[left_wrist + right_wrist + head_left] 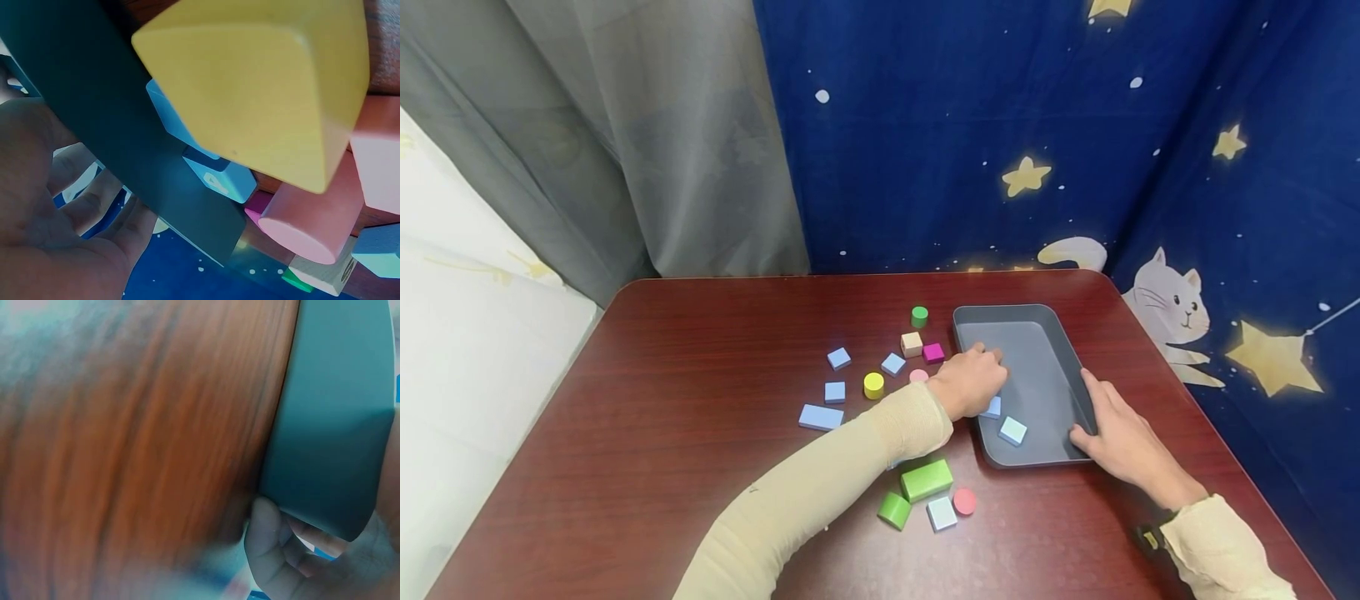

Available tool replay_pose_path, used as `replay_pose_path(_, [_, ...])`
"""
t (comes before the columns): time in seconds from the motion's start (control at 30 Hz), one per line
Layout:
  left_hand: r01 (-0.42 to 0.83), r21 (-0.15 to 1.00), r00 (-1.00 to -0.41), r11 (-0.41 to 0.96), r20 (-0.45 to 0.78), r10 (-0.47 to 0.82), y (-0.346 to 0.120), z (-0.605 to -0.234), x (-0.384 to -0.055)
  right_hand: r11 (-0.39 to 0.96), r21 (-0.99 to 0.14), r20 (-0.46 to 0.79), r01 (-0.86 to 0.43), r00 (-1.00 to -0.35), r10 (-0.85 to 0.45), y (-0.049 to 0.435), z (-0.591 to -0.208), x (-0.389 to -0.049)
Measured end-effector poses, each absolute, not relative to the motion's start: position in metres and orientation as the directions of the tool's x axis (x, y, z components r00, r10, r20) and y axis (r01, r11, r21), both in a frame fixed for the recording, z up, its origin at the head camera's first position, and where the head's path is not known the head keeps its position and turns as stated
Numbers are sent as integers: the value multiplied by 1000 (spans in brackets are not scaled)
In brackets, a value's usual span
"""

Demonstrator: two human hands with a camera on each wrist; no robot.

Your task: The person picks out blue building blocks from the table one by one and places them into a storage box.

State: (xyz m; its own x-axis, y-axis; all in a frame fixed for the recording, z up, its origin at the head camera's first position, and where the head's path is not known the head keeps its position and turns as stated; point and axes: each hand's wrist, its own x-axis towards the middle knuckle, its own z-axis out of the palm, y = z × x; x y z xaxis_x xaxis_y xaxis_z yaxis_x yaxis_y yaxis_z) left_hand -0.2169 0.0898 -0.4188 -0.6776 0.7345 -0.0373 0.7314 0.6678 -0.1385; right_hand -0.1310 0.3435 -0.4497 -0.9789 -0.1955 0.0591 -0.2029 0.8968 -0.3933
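My left hand (pixel 972 379) reaches over the left rim of a shallow grey tray (pixel 1037 350), fingers bent downward. In the left wrist view that hand (pixel 81 206) has its fingertips hidden behind the tray wall (pixel 125 131), so I cannot tell what they hold. By the near right corner, my right hand (pixel 1131 442) grips the tray's edge, and the right wrist view has its fingers (pixel 265 528) round the corner. A pale blue square block (pixel 1012 431) lies inside the tray. Another blue block (pixel 992 407) shows partly below the left hand.
Left of the tray lie a yellow cylinder (pixel 874 386), a magenta block (pixel 933 353), a wooden cube (pixel 912 345), a green cylinder (pixel 920 317) and several blue blocks. Nearer are a green block (pixel 927 481), a green half-round piece (pixel 895 510) and a red disc (pixel 964 502).
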Motion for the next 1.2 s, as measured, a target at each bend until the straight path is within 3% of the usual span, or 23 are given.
replay_pose_path(0.67, [731, -87, -681, 677, -30, 731, 79, -412, -217, 896, -398, 47, -195, -980, -193, 341, -451, -129])
replay_pose_path(1.0, [717, -49, -696, 695, 0, 718, 42, -388, -230, 899, -394, 30, -189, -981, -193, 341, -449, -131])
replay_pose_path(1.2, [674, -8, -739, 739, 12, 674, 15, -380, -237, 898, -396, 26, -191, -980, -197, 342, -448, -131])
